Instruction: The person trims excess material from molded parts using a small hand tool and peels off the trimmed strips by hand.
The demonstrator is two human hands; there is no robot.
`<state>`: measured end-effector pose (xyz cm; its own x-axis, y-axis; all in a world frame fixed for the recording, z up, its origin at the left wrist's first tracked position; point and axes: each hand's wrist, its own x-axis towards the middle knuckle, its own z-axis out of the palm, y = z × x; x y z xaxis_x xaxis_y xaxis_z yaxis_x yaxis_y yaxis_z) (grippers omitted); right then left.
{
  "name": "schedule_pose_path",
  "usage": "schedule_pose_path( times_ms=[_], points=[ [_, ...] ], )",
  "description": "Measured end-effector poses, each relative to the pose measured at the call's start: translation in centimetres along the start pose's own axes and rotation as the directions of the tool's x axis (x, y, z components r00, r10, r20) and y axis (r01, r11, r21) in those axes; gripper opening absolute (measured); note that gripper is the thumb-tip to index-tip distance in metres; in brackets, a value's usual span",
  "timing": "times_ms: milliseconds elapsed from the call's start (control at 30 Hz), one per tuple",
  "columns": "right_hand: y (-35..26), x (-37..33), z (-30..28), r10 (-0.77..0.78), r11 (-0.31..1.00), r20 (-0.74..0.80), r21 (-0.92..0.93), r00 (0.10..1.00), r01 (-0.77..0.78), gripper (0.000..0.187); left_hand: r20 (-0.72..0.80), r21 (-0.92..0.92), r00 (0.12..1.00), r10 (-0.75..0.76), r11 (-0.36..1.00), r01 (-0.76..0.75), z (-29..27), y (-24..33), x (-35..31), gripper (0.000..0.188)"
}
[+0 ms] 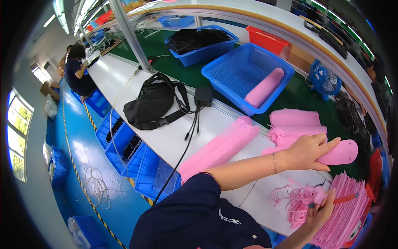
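Observation:
My left hand [310, 150] reaches across the table and grips a long pink piece with a rounded end [344, 152], which has small dark holes near its tip. Its fingers lie along both edges of the piece. Nearer to me, my right hand [325, 209] is closed on a slim red tool [346, 198] with dark ends; its exact kind is unclear. A wad of pink scrap [318, 194] shows at its fingers. Beside it lie a tangle of pink strips [299, 207] and a thick stack of pink sheets [344, 211].
Pink stacks [222, 147] [296, 124] lie on the white table [145, 143]. Beyond are a blue basket [226, 68] with one pink roll, a basket of black items [199, 41] and a blue fan [325, 79]. A black bag [151, 103] and cables sit left; a co-worker [76, 68] is far left.

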<state>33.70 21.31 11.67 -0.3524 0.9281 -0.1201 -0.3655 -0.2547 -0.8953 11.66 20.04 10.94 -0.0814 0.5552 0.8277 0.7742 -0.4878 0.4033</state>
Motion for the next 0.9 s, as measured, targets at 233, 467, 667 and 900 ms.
schedule_pose_path(
  times_ms=[233, 467, 667, 900],
  points=[
    [-2.7, 1.8, -2.6, -0.361, 0.906, -0.150, -0.291, 0.920, 0.308, 0.027, 0.048, -0.476, 0.801, -0.596, 0.692, 0.543, -0.3, -5.9, -1.8, 0.059],
    [2.3, 2.9, -12.2, -0.630, -0.051, 0.179, -0.981, 0.755, 0.189, 0.030, 0.037, -0.328, 0.618, -0.785, 0.575, 0.750, -4.0, -6.2, -1.6, 0.063],
    [7.5, 0.0, -6.4, -0.130, 0.545, 0.000, -0.835, 0.992, 0.072, 0.035, 0.028, -0.143, 0.586, -0.810, 0.577, 0.804, -8.3, -6.4, -6.1, 0.063],
    [12.2, -0.9, -4.1, 0.123, 0.628, 0.109, -0.778, 0.986, 0.008, 0.032, 0.124, 0.569, 0.494, -0.861, 0.469, 0.675, -11.2, -2.7, -12.2, 0.057]
  ],
)
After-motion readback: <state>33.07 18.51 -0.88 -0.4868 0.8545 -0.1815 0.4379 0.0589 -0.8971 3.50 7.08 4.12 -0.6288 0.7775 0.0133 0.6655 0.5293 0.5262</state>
